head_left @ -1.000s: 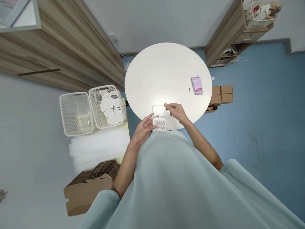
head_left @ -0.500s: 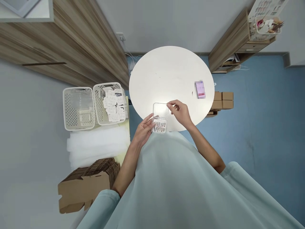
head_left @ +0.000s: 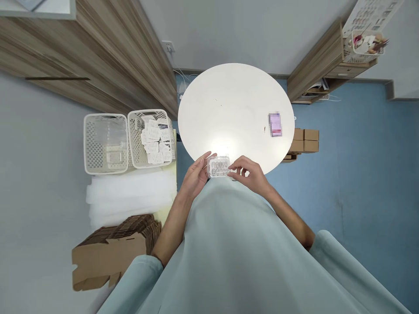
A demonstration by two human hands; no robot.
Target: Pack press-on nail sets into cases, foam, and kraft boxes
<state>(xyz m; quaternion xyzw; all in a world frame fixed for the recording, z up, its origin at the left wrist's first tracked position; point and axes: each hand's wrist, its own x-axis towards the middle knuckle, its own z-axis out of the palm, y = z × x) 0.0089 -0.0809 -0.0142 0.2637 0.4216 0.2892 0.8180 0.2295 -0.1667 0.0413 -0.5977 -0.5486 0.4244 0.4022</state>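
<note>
A small clear plastic case [head_left: 218, 167] is at the near edge of the white round table [head_left: 235, 96], its lid down over rows of small oval pieces that look like press-on nails. My left hand [head_left: 195, 175] grips the case's left side, with the thumb and fingers around that edge. On the opposite side, my right hand [head_left: 250, 174] pinches the right edge of the case between thumb and fingertips. A purple packet [head_left: 275, 124], blurred by pixels, lies toward the table's right side.
Left of the table stand two white baskets, one with clear cases [head_left: 115, 155], the other with white cards [head_left: 155, 141]. White foam sheets [head_left: 131, 192] and flattened cardboard boxes [head_left: 108, 257] lie nearer. Brown boxes [head_left: 304, 140] are stacked to the right.
The case's lid has swung down from upright-open to closed over the pieces. My right hand has come down and nearer with it, while my left hand keeps its hold.
</note>
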